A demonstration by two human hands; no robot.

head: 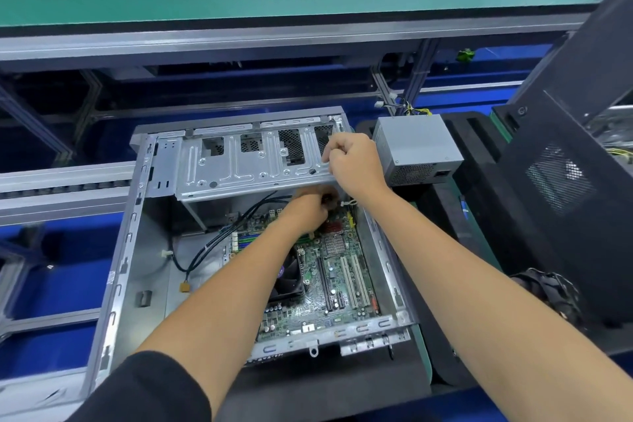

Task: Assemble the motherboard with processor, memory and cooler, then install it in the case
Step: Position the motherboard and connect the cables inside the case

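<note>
An open grey metal case [137, 250] lies on its side. The green motherboard [342, 288] sits inside it, with a black cooler fan [287, 279] partly hidden by my left forearm. A hinged metal drive cage [246, 161] is tilted up at the far end of the case. My right hand [352, 161] grips the right end of that cage. My left hand [310, 207] reaches under the cage to the board's far edge, fingers pinched on a small dark connector; the contact is partly hidden.
A grey power supply [418, 151] stands right of the case on black foam. A black case panel [565, 181] leans at the right. Black cables [212, 243] with an orange plug [185, 287] lie on the case floor. A conveyor frame runs behind.
</note>
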